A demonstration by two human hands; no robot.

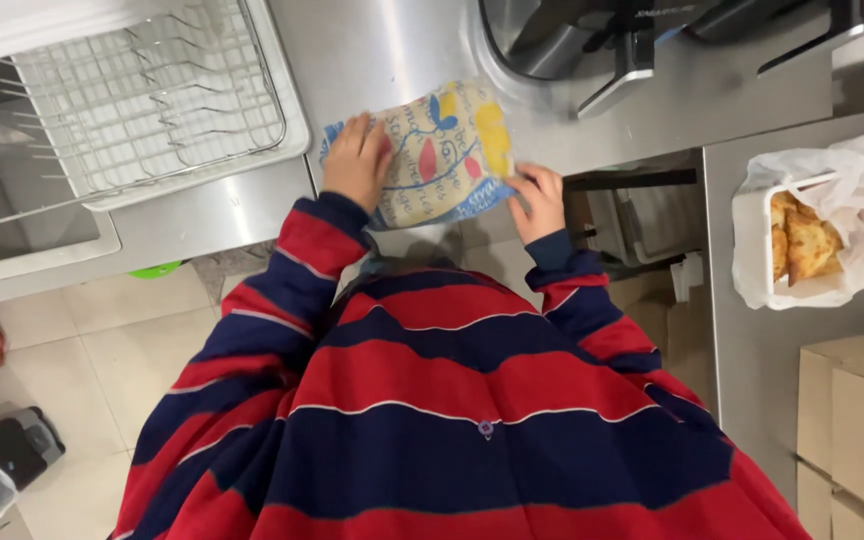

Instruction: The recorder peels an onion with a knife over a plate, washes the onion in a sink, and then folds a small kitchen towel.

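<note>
A folded cloth [447,150] with blue, yellow and red printed shapes lies on the steel counter [372,50] near its front edge. My left hand [355,160] presses flat on the cloth's left part. My right hand [538,200] pinches the cloth's lower right corner. Both arms wear red and navy striped sleeves.
A wire dish rack [142,100] in a white tray sits at the left, beside a sink [22,210]. A dark appliance [642,40] stands behind the cloth. At the right, a white tub of fried pastries [802,245] in a plastic bag, and cardboard boxes [857,420].
</note>
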